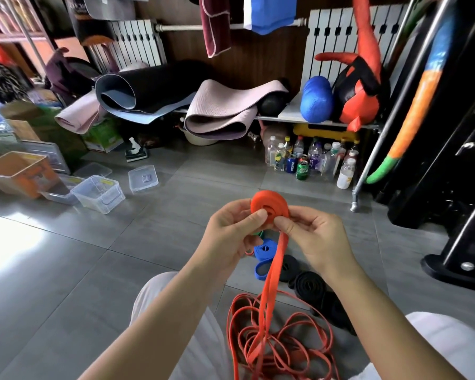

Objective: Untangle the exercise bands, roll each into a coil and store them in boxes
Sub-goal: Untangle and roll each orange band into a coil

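Clear boxes [99,193] stand open on the floor well off to the left, nearer the left hand [231,231], whose curled fingers and thumb grip the orange coil [269,205]. The right hand [313,237] pinches the coil's other edge, where the unrolled tail [272,281] drops straight down into a loose heap [283,349]. A blue band [263,252] and black bands [309,283] lie just beside the tail.

Grey tiled floor [93,256], white radiators [331,50], perhaps wood-panelled wall [258,58]
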